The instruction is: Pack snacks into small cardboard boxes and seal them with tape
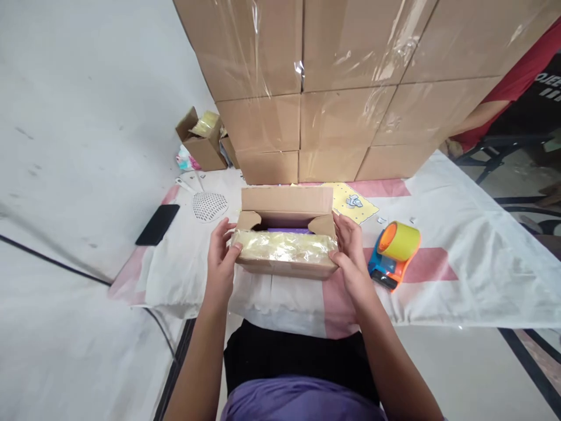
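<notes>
A small cardboard box (287, 269) sits at the front of the table, its back flap raised and its side flaps bent inward. Shiny yellowish tape covers its front upper part, and something purple (289, 230) shows inside. My left hand (222, 251) grips the box's left end, thumb on the front corner. Around the right end, my right hand (348, 248) has its fingers wrapped, with the thumb at the front. To the right of that hand lies a blue and orange tape dispenser (393, 256) with a yellow roll.
Stacked, film-wrapped cartons (258, 126) rise behind the box. A black phone (158, 224), a white perforated fly swatter (209, 206) and an opened carton (205, 149) are on the left. A yellow sheet (366, 206) lies behind. Another person's red sleeve (521, 76) shows at right.
</notes>
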### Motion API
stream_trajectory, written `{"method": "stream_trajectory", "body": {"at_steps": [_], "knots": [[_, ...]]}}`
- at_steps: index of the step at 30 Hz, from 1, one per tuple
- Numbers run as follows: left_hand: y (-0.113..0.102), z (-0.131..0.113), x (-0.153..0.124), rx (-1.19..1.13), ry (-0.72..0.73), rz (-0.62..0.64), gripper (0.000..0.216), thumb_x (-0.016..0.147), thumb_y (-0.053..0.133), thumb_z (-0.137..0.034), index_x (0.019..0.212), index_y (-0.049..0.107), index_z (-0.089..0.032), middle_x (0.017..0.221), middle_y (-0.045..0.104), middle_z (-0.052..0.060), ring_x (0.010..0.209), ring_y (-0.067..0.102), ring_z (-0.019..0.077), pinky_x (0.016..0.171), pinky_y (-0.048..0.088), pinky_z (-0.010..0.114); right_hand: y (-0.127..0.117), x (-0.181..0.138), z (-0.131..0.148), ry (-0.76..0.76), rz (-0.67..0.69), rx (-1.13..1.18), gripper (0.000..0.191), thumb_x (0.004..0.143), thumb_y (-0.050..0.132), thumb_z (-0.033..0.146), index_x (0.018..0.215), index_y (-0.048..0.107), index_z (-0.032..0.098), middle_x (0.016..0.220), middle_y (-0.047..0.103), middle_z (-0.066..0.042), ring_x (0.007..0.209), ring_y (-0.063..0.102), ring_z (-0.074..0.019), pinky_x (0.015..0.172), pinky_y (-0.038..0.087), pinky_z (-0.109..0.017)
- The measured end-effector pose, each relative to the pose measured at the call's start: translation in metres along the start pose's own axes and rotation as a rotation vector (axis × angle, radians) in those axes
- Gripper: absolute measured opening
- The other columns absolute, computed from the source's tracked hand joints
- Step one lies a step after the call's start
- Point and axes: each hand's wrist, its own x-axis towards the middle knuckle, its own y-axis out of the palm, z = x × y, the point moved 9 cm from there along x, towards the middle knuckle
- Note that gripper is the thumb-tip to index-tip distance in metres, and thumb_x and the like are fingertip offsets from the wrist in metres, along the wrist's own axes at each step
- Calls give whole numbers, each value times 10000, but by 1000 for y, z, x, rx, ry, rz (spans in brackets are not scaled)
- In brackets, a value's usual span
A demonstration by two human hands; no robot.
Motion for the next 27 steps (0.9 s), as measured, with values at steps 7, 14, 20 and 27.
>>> {"method": "stream_trajectory", "body": {"at_steps": [7, 14, 20, 27], "knots": [[16, -11, 12, 156, 168, 224, 771, 980, 465, -301, 1634, 79, -430, 1741, 76, -29, 1584, 189, 253, 1257, 272, 474, -3, 26, 16, -297, 31, -142, 657, 918, 536, 349, 1538, 320, 308, 1521, 526, -96, 1471, 439, -283, 1186, 374, -548], [34, -65, -4, 731, 470, 267, 466, 1034, 322, -215, 1405, 576, -334, 1336, 693, 18, 1354, 560, 238, 1244, 132, 547, 8, 8, 35, -507, 87, -484, 345, 925, 537, 363, 1244, 607, 249, 1193, 702, -100, 1386, 510, -345, 1104, 409, -572], [63, -84, -13, 1011, 529, 339, 439, 984, 537, -493, 1364, 633, -295, 1348, 678, 89, 1312, 570, 339, 1201, 174, 597, 12, 14, 27, -469, 47, -594, 315, 942, 498, 407, 1174, 634, 244, 1125, 711, -89, 1370, 528, -343, 1094, 391, -552], [67, -86, -21, 1028, 530, 292, 449, 992, 528, -493, 1377, 629, -284, 1382, 656, 127, 1354, 537, 367, 1193, 176, 648, -6, -7, 45, -387, 26, -691, 533, 982, 493, 390, 1495, 423, 261, 1473, 551, -116, 1518, 325, -337, 1212, 196, -635]]}}
